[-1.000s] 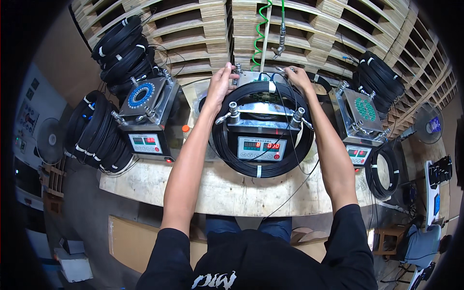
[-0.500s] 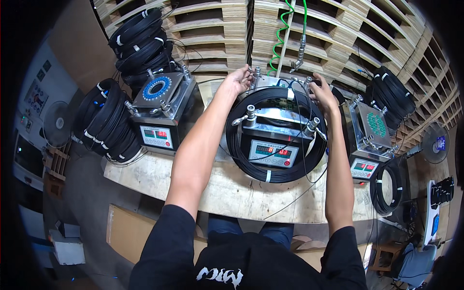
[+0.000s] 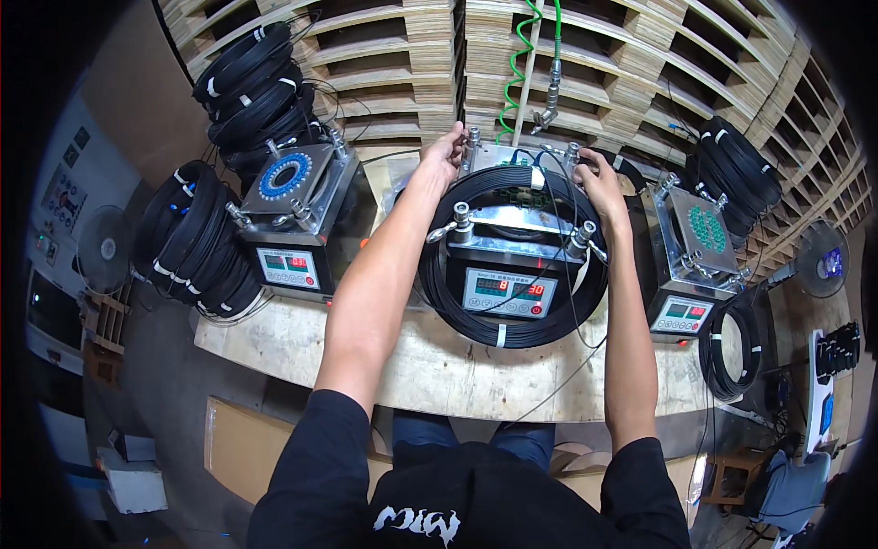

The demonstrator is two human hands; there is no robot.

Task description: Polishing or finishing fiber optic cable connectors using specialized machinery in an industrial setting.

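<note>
A polishing-type machine (image 3: pixel 517 224) with a metal top plate, corner clamps and a digital display (image 3: pixel 508 291) stands in front of me. A black cable coil (image 3: pixel 439 302) with white ties hangs around it, on its corners. My left hand (image 3: pixel 443 157) is closed at the far left corner clamp (image 3: pixel 474 136), fingers pinched about its lever. At the far right corner clamp (image 3: pixel 573 152), my right hand (image 3: pixel 600 183) is closed with curled fingers; the lever there is mostly hidden. Two near clamps (image 3: pixel 462 218) with shiny levers stand free of my hands.
Similar machines stand left (image 3: pixel 294 206) and right (image 3: pixel 692 242), with blue and green rings of parts on top. Stacked cable coils (image 3: pixel 197 233) lie at left, more coils (image 3: pixel 732 169) at right. A green air hose (image 3: pixel 519 69) hangs before wooden pallets (image 3: pixel 384 64).
Both hands stay at the far clamps; the right hand's fingers have shifted slightly around its clamp. The digits on the middle display differ. The whole view has moved a little.
</note>
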